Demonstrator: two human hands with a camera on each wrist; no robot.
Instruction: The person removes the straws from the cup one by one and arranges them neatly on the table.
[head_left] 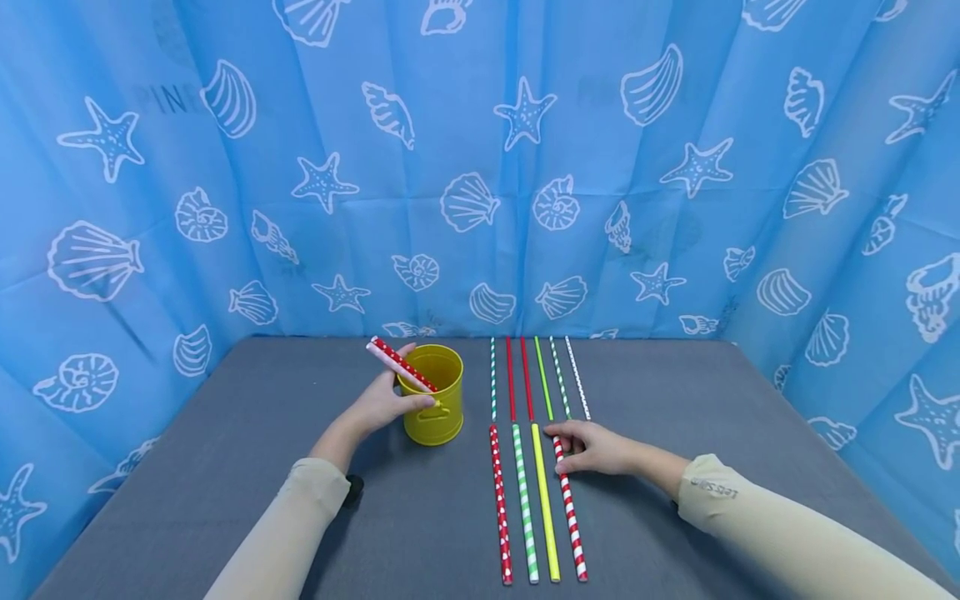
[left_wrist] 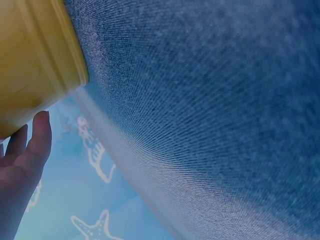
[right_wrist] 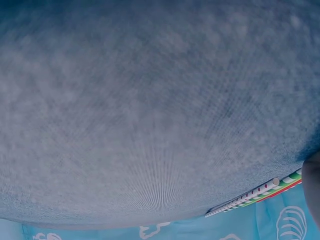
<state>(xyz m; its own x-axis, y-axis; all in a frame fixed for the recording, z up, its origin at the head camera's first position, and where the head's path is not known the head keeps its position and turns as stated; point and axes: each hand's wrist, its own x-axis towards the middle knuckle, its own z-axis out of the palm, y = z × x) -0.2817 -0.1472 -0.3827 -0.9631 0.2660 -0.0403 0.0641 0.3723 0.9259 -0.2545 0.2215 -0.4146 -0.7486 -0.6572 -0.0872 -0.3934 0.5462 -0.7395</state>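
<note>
My left hand (head_left: 380, 406) holds the side of a yellow metal bucket (head_left: 433, 427), thumb at the front near a small handle. Two paper straws lean out of it to the left: a red one with white dots (head_left: 402, 362) and a pale pink one (head_left: 390, 360). In the left wrist view, fingers (left_wrist: 39, 140) lie against the bucket (left_wrist: 35, 60). My right hand (head_left: 600, 448) pinches the upper part of a red-and-white striped straw (head_left: 573, 521) lying on the table. The right wrist view shows only a dark sliver of that hand.
Left of the striped straw lie a yellow straw (head_left: 546, 508), a green-and-white striped straw (head_left: 525, 508) and a red patterned straw (head_left: 500, 508). Behind them is a row of several straws, including a bright green one (head_left: 543, 379). A blue shell-print curtain (head_left: 450, 150) surrounds the grey table (head_left: 660, 533).
</note>
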